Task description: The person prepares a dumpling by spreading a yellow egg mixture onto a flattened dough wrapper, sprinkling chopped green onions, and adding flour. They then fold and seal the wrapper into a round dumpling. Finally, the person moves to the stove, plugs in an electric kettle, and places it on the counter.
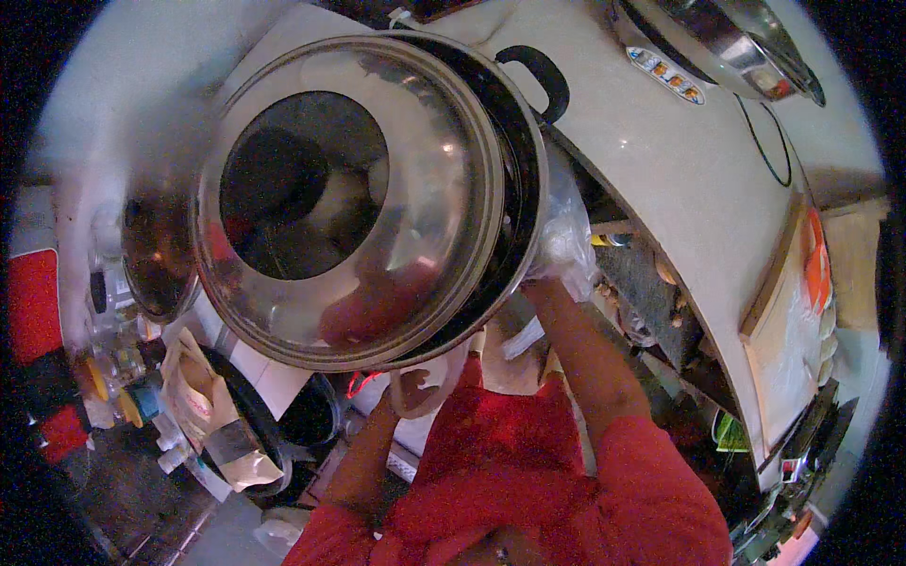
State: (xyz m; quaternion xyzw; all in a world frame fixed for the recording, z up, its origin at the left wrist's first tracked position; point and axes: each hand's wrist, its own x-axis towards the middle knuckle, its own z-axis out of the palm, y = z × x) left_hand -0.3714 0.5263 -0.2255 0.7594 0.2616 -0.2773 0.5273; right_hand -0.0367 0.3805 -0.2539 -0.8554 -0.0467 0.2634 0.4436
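Note:
A large wok (527, 184) with a black side handle (555, 85) fills the space before me. Its domed metal lid (432, 177), with a round glass window, sits shifted to one side, so part of the wok's dark inside shows. Below the wok's near rim is my left hand (416, 385), with a pale translucent loop around it; its grip is unclear. My right hand (536, 286) reaches to the wok's right side and is mostly hidden by the rim. Beside it hangs a clear plastic bag (566, 244). Whether that hand holds the bag cannot be seen.
A pale counter (658, 163) curves along the right, bearing a metal electric cooker (743, 49) and a wooden board (786, 339). Under it are shelves (637, 283). To the left stand a second metal pan or lid (159, 247), an opened paper bag (212, 417) and several jars (120, 368).

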